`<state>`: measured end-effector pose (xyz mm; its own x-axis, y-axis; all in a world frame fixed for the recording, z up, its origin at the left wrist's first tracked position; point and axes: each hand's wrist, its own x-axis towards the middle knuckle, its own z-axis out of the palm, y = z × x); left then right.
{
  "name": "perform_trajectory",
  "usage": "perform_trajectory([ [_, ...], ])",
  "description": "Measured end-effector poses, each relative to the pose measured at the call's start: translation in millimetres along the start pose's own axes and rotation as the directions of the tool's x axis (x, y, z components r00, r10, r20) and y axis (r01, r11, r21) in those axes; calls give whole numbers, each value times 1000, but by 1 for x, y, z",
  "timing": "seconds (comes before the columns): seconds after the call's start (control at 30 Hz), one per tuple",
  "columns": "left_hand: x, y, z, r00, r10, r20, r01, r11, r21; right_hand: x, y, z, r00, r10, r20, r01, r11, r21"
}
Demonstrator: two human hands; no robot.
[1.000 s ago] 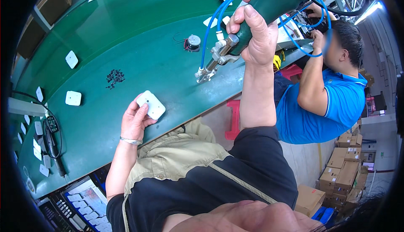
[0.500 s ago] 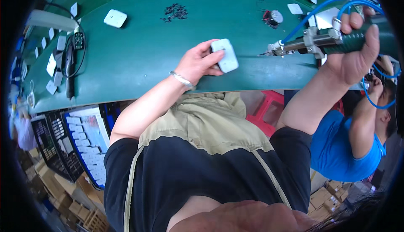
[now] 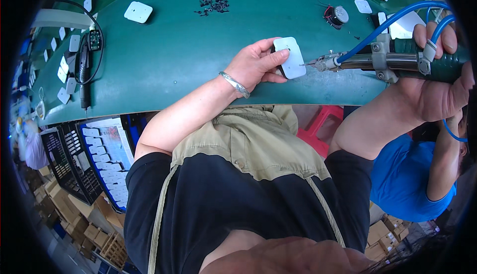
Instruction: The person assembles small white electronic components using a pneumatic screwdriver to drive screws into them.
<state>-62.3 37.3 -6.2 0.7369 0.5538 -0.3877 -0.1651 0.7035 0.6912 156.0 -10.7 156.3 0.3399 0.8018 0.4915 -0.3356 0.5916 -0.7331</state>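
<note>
My left hand (image 3: pixel 253 64) grips a small white rectangular casing (image 3: pixel 291 66) with rounded corners and a dark side, thumb on its pale face. It is held up over the green table near the front edge. In my right hand (image 3: pixel 432 82) is a powered screwdriver (image 3: pixel 397 61) with a dark green body, metal clamps and a blue hose (image 3: pixel 397 23). Its thin tip points left and reaches the right part of the casing's face; whether it touches, I cannot tell. A pile of small dark screws (image 3: pixel 213 3) lies farther back on the table.
On the green table (image 3: pixel 164 70) are a white casing (image 3: pixel 138 12), a small round motor-like part with wires (image 3: pixel 337 15), and a dark handheld tool (image 3: pixel 84 75) among several white pieces at left. A black crate (image 3: pixel 72 167) stands below left. A co-worker in blue (image 3: pixel 407 179) sits at right.
My left hand has moved right and slightly up with the casing, turning its face more toward the tool. The screwdriver's tip has come to the casing, closing the gap between them.
</note>
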Motion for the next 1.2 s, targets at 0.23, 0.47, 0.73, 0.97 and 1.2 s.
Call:
perform_trajectory([
  [0.23,-2,4,2,1000,24,19,-24,1000,-14,2,1,3,1000,11,-22,-10,999,40],
  [0.47,1,1,0,997,62,-52,-64,997,-43,-7,20,38,999,27,-28,-25,996,90],
  [0.73,-8,4,-32,956,191,-222,-165,978,132,3,6,-8,997,56,-49,-47,984,173],
  [0.97,0,-4,-14,989,74,-131,-56,989,139,1,6,-15,994,82,-77,-65,975,210],
  [1.2,4,-3,-2,997,63,-35,-59,993,100,-5,12,7,991,89,-100,-62,968,242],
])
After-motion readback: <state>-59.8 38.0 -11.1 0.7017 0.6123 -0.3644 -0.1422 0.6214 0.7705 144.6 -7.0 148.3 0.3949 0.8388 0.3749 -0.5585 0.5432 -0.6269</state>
